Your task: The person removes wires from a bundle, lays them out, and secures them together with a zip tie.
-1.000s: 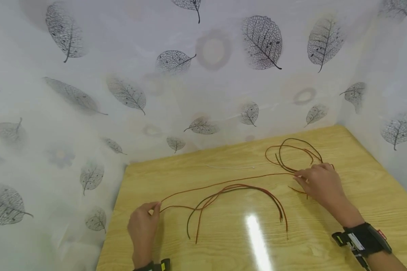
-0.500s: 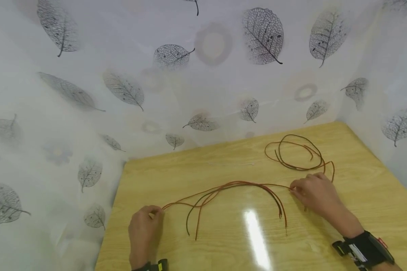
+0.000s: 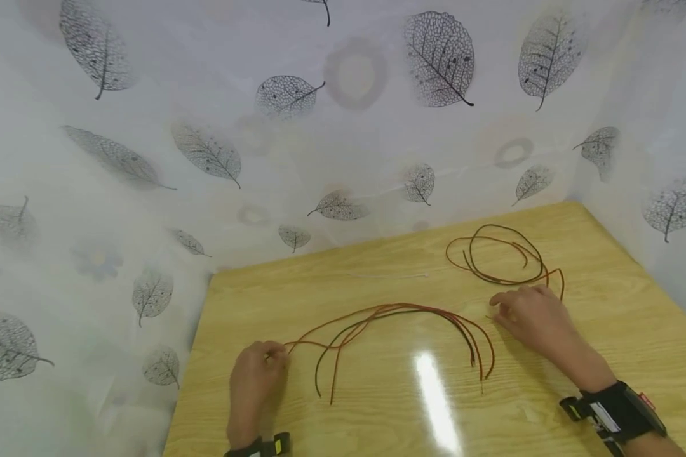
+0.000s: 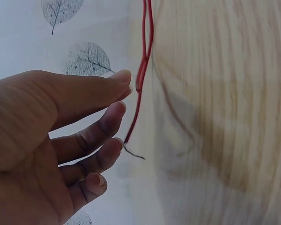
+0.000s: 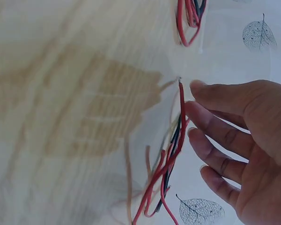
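Observation:
Red and black wires (image 3: 403, 307) lie in a loose arched bundle on the wooden table, between my hands. My left hand (image 3: 257, 381) is at the bundle's left end, fingers loosely bent, thumb and index finger apart. In the left wrist view, a red wire (image 4: 135, 112) with a bare end passes close by the fingertips; whether one touches it, I cannot tell. To the right of the bundle, my right hand (image 3: 531, 317) has its fingers loosely spread, pinching nothing. Its wrist view has a red wire (image 5: 182, 103) with its tip beside the thumb and index finger.
Behind my right hand lies a second group of coiled red and black wires (image 3: 505, 282). A thin pale strand (image 3: 389, 275) rests near the back of the wooden table (image 3: 377, 419). Leaf-printed sheeting (image 3: 354, 146) stands along the back and sides.
Both hands held a red wire stretched above the bundle. It was lowered onto the other wires and let go; its right end now curves down at the bundle's right side.

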Action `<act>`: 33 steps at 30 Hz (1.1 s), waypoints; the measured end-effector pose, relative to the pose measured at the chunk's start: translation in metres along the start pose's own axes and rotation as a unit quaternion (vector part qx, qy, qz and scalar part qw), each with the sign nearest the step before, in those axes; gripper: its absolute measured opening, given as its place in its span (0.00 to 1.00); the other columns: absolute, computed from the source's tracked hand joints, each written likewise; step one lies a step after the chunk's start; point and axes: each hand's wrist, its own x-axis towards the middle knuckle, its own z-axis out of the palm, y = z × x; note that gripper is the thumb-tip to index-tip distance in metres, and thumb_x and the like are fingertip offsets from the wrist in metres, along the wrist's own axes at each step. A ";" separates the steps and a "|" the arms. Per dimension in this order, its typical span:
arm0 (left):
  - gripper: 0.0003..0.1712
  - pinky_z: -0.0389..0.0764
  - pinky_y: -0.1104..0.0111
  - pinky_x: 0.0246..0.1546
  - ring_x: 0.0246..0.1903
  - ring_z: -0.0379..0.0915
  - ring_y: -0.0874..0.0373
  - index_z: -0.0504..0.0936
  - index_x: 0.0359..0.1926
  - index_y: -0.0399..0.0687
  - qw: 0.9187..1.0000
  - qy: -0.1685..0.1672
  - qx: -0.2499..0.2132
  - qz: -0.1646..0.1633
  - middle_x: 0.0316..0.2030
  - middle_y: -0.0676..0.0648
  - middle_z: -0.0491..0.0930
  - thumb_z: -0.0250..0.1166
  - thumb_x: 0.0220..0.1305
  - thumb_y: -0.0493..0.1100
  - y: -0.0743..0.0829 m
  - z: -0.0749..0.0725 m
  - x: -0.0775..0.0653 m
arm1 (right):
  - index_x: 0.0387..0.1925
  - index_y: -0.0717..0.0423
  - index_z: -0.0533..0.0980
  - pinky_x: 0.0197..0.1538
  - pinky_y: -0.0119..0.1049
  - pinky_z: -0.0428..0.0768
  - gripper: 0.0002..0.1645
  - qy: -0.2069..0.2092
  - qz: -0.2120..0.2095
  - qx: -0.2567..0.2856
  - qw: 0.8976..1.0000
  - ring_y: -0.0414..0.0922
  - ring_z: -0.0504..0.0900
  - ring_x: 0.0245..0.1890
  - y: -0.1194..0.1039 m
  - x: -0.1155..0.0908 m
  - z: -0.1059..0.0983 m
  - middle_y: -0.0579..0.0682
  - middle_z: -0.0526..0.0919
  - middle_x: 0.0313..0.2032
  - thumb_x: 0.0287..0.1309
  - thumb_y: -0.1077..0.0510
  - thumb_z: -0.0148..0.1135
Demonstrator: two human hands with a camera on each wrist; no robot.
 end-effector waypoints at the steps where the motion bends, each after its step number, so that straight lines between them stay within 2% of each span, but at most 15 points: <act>1: 0.06 0.74 0.61 0.33 0.34 0.75 0.56 0.90 0.40 0.50 1.000 0.002 -0.002 0.006 0.34 0.53 0.83 0.76 0.60 0.40 0.003 0.000 0.001 | 0.42 0.53 0.86 0.54 0.64 0.73 0.16 -0.006 0.005 0.004 1.000 0.52 0.85 0.34 0.002 0.000 -0.003 0.40 0.86 0.28 0.51 0.56 0.80; 8: 0.05 0.74 0.63 0.31 0.32 0.75 0.55 0.91 0.40 0.49 0.997 0.039 -0.015 0.069 0.34 0.52 0.84 0.75 0.62 0.39 0.025 -0.001 0.006 | 0.36 0.47 0.88 0.53 0.63 0.72 0.10 -0.050 0.022 0.022 0.998 0.47 0.84 0.34 0.019 -0.004 -0.017 0.39 0.86 0.30 0.52 0.51 0.79; 12: 0.06 0.76 0.63 0.30 0.32 0.76 0.56 0.90 0.41 0.49 0.994 0.050 -0.015 0.101 0.36 0.52 0.85 0.75 0.63 0.40 0.042 0.000 0.009 | 0.34 0.42 0.87 0.49 0.62 0.73 0.08 -0.081 -0.001 0.033 0.996 0.43 0.84 0.32 0.024 -0.006 -0.015 0.36 0.86 0.30 0.52 0.56 0.79; 14: 0.06 0.75 0.65 0.28 0.32 0.75 0.58 0.90 0.41 0.50 0.992 0.046 -0.015 0.115 0.37 0.52 0.85 0.75 0.63 0.41 0.053 0.002 0.011 | 0.34 0.42 0.86 0.45 0.57 0.75 0.09 -0.085 -0.010 0.035 0.996 0.40 0.82 0.30 0.025 -0.006 -0.012 0.35 0.85 0.29 0.52 0.59 0.78; 16: 0.06 0.75 0.66 0.28 0.32 0.74 0.59 0.90 0.41 0.51 0.990 0.042 -0.016 0.131 0.37 0.53 0.84 0.75 0.64 0.42 0.065 0.004 0.013 | 0.32 0.43 0.87 0.41 0.52 0.78 0.10 -0.072 -0.030 0.030 0.996 0.40 0.82 0.28 0.025 -0.005 -0.009 0.36 0.84 0.28 0.51 0.62 0.78; 20: 0.05 0.75 0.68 0.28 0.33 0.73 0.60 0.90 0.41 0.53 0.985 0.036 -0.016 0.167 0.38 0.55 0.84 0.74 0.64 0.42 0.092 0.009 0.019 | 0.31 0.48 0.88 0.36 0.46 0.81 0.08 -0.015 -0.070 0.020 0.997 0.43 0.84 0.27 0.021 0.004 -0.011 0.41 0.87 0.28 0.50 0.63 0.79; 24: 0.05 0.78 0.66 0.31 0.36 0.77 0.57 0.91 0.41 0.53 0.978 0.033 -0.016 0.207 0.38 0.55 0.85 0.73 0.65 0.40 0.120 0.014 0.028 | 0.33 0.51 0.89 0.38 0.49 0.80 0.06 0.021 -0.085 0.015 0.996 0.44 0.83 0.28 0.007 0.019 -0.018 0.43 0.87 0.28 0.52 0.62 0.78; 27: 0.05 0.77 0.67 0.30 0.36 0.78 0.57 0.90 0.42 0.54 0.969 0.032 -0.013 0.244 0.39 0.55 0.85 0.73 0.65 0.40 0.144 0.021 0.033 | 0.35 0.51 0.89 0.42 0.51 0.80 0.06 0.036 -0.091 0.007 0.995 0.44 0.82 0.28 -0.006 0.029 -0.020 0.44 0.87 0.29 0.53 0.61 0.77; 33: 0.07 0.73 0.75 0.26 0.34 0.78 0.59 0.89 0.45 0.55 0.945 0.025 -0.006 0.325 0.42 0.56 0.87 0.72 0.67 0.43 0.189 0.045 0.035 | 0.36 0.51 0.89 0.49 0.54 0.79 0.06 0.046 -0.111 0.006 0.993 0.45 0.82 0.30 -0.036 0.043 -0.018 0.46 0.88 0.31 0.55 0.60 0.77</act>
